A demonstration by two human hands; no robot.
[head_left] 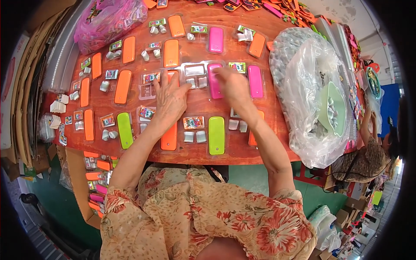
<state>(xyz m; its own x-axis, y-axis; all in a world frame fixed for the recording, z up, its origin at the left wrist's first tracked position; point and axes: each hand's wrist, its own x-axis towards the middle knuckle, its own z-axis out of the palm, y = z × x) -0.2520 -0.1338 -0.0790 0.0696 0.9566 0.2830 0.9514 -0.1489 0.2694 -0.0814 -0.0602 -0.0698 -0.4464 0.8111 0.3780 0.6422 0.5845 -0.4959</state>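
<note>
My left hand point(170, 100) rests with its fingers spread over a clear plastic tray that holds an orange rounded case. Its fingertips touch the tray's edge and the case. My right hand point(234, 89), smeared by motion, is over the upper end of a pink case point(214, 82); its fingertips are blurred and partly hidden. That case lies in a clear tray with white rolled pieces point(197, 82) and a compartment without a packet point(194, 70). Just right of this hand, a green packet point(237, 67) and another pink case point(255, 81) sit in a tray.
Several similar trays with orange and green cases cover the red table point(199, 158). A clear bag point(303, 95) of white pieces holds a green scoop point(333, 108) at right. A pink bag point(112, 21) stands far left; a cardboard box point(80, 186) of filled trays sits below. Another person point(364, 160) is at right.
</note>
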